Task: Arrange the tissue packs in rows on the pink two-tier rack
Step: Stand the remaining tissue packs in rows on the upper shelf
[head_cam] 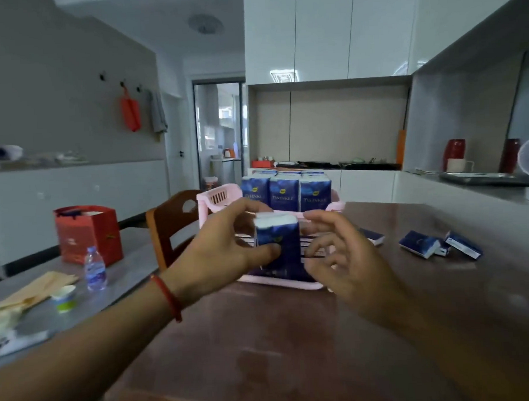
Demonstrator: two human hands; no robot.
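The pink two-tier rack (214,199) stands on the brown table. Its upper tier holds upright blue tissue packs (284,195) in rows. My left hand (226,247) grips one blue tissue pack (281,242) upright in front of the lower tier, thumb across its front. My right hand (348,263) hovers just right of that pack with fingers spread and loosely curled, holding nothing. Loose tissue packs (419,243) lie flat on the table to the right; another loose pack (372,235) shows beside my right hand. More dark packs lie on the lower tier, mostly hidden behind my hands.
A wooden chair (170,222) stands left of the rack. On the grey table at left are a red gift bag (87,233), a water bottle (95,268), a small cup (64,300) and paper bags (34,293). A counter with red vases (453,155) runs along the right.
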